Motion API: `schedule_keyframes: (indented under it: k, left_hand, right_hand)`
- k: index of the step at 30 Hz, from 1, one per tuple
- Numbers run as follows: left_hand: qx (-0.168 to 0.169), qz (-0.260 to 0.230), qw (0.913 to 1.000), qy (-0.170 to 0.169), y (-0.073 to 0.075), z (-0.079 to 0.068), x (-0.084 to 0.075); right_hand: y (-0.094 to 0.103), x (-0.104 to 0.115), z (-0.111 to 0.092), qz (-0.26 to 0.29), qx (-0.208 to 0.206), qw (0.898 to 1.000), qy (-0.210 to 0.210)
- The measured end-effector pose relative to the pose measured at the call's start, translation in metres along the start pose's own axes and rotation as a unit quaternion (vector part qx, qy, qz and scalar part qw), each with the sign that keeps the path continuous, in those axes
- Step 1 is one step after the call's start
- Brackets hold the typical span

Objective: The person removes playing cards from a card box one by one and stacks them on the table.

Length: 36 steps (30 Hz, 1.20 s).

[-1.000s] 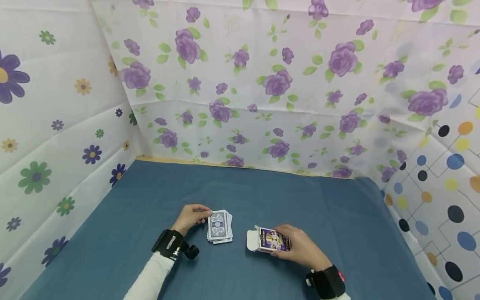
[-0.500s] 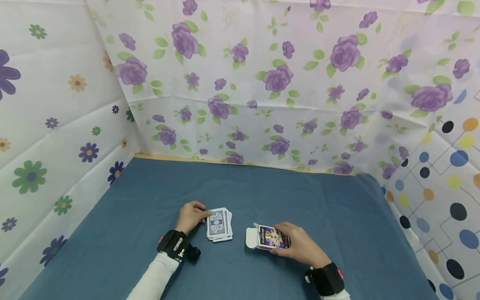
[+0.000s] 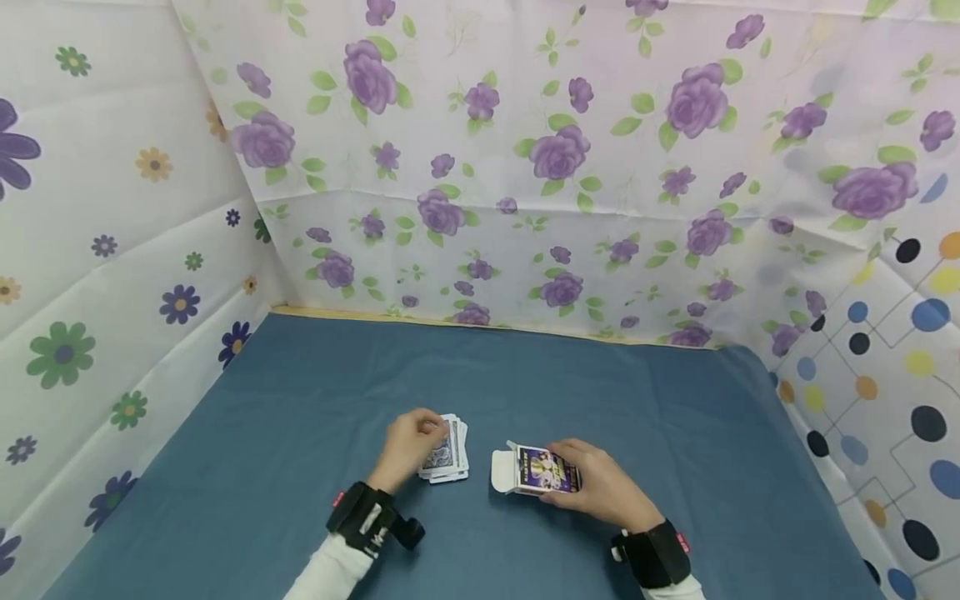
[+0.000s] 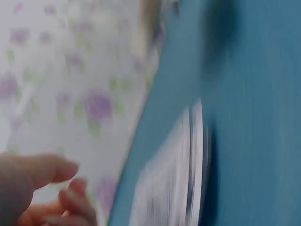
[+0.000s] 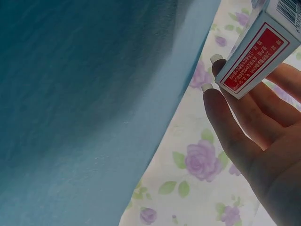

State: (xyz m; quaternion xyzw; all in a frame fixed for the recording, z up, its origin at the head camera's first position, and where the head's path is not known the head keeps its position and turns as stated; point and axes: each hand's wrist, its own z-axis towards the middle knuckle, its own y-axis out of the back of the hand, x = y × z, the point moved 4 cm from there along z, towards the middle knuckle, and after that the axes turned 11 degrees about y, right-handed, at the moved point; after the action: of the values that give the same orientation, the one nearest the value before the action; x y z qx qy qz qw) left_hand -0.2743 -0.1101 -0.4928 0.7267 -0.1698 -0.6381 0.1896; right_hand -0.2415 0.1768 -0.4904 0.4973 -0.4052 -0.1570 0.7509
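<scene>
Upon the blue-covered desk (image 3: 480,550), ornate-backed playing cards (image 3: 447,458) lie stacked, partly beneath the left hand (image 3: 408,446), its fingers loosely curled, thumb apart. The right hand (image 3: 603,492) grips an open-flapped card box (image 3: 543,471); its red panel (image 5: 256,59) bears illegibly small characters near a barcode (image 5: 289,12).

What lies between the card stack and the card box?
In the head view, only bare blue cloth lies between the card stack and the card box.

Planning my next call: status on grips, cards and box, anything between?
Left grip by the card stack, no card visibly held. Right grip holding the card box, end flap open toward the stack. No obstacle visible between stack and box.
</scene>
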Motion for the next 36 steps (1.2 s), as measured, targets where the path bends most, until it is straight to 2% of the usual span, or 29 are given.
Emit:
schedule_keyframes:
  k: [2,4,6,10,16,22,30,36]
  left_hand:
    - [0.076,-0.020,0.9966,-0.026,-0.018,-0.013,-0.014]
    - [0.145,-0.032,0.9881,-0.041,-0.034,-0.024,-0.025]
    - [0.181,-0.035,0.9817,-0.049,-0.047,-0.032,-0.031]
    - [0.178,-0.016,0.9831,-0.042,-0.061,-0.038,-0.036]
    - [0.154,0.018,0.9870,-0.042,-0.066,-0.043,-0.036]
    - [0.174,-0.014,0.9844,-0.024,-0.069,-0.043,-0.034]
    - [0.219,-0.085,0.9716,0.029,-0.070,-0.040,-0.023]
    - [0.219,-0.089,0.9711,0.027,-0.067,-0.040,-0.021]
  right_hand:
    - [0.001,0.003,0.001,-0.004,-0.003,1.000,0.004]
    - [0.002,0.007,0.002,-0.007,-0.007,1.000,0.009]
    - [0.002,0.011,0.003,-0.009,-0.013,1.000,0.016]
    - [0.004,0.017,0.002,-0.015,-0.021,0.999,0.027]
    - [0.005,0.021,-0.001,-0.011,-0.028,0.999,0.033]
    - [0.005,0.021,-0.002,-0.010,-0.027,0.999,0.031]
    - [0.001,0.017,-0.004,0.004,-0.019,1.000,0.024]
    - [0.000,0.015,-0.004,0.005,-0.020,1.000,0.017]
